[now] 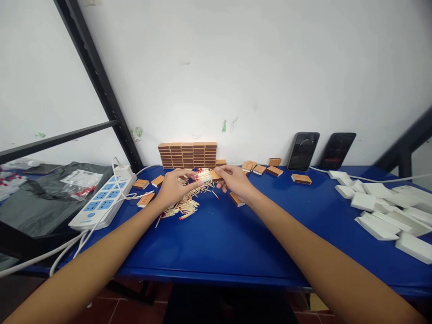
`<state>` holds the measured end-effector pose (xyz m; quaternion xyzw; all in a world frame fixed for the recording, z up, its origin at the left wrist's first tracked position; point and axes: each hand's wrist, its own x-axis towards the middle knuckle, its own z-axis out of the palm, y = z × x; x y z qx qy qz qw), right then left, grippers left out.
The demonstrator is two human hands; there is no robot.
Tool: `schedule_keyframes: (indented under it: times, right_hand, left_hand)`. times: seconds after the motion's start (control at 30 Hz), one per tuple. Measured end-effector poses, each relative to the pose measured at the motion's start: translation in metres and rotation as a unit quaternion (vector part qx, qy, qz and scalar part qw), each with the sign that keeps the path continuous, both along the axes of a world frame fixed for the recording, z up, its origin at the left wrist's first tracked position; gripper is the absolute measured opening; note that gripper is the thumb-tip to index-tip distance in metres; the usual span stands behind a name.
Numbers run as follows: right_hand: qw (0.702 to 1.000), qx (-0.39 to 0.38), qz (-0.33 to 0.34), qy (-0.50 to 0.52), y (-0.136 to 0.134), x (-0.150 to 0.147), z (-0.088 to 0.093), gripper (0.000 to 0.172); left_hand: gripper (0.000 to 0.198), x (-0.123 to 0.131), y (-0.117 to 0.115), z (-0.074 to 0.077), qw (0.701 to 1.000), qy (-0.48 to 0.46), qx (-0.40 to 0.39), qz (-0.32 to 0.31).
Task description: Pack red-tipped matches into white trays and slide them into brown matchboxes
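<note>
Between thumb and fingers, my left hand [177, 185] grips a white matchbox tray [203, 177] filled with red-tipped matches. My right hand [232, 181] pinches an orange-brown matchbox sleeve [215, 175] at the tray's right end. Tray and sleeve meet end to end; whether the tray has entered the sleeve I cannot tell. Below and around my left hand spreads a heap of loose matches [185, 205]. Under my right wrist lies another matchbox [236, 199]. A stacked wall of matchboxes [187, 155] stands behind my hands.
Several matchboxes [274, 171] lie along the back and left of the blue table [216, 247]. Two dark phones [303, 151] lean on the wall. White empty trays [381, 207] are piled at right. A power strip [104, 200] with cables and a grey plastic bag [57, 198] occupy the left.
</note>
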<state>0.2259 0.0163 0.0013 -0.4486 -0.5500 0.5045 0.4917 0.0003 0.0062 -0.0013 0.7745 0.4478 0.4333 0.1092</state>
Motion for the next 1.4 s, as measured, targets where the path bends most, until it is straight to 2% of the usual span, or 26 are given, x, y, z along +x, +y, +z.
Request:
schedule_keyframes:
  times: [0.23, 0.43, 0.57, 0.83, 1.23, 1.4]
  right_hand:
    - [0.997, 0.007, -0.038, 0.065, -0.005, -0.009, -0.002, 0.016]
    - [0.997, -0.031, -0.026, 0.059, -0.009, -0.011, -0.001, 0.019]
    - [0.995, -0.066, 0.014, 0.072, -0.012, -0.011, 0.001, 0.021]
    - [0.999, -0.014, -0.027, 0.038, -0.008, -0.009, -0.002, 0.018]
    - [0.995, -0.060, -0.030, 0.074, -0.019, -0.018, 0.006, 0.013]
    - [0.998, -0.024, -0.039, 0.050, -0.016, -0.016, 0.001, 0.018]
  left_hand:
    - [0.035, 0.004, -0.003, 0.001, 1.000, 0.002, -0.009, -0.004]
    - [0.039, 0.005, -0.002, 0.000, 1.000, 0.014, -0.013, 0.001]
    - [0.039, 0.005, -0.001, 0.000, 1.000, 0.012, -0.020, -0.003]
    - [0.040, 0.007, -0.003, -0.002, 0.998, 0.011, -0.032, -0.047]
    - [0.043, 0.005, 0.000, -0.001, 0.998, -0.017, -0.039, -0.041]
    - [0.043, 0.006, -0.002, 0.000, 0.998, -0.002, -0.031, -0.055]
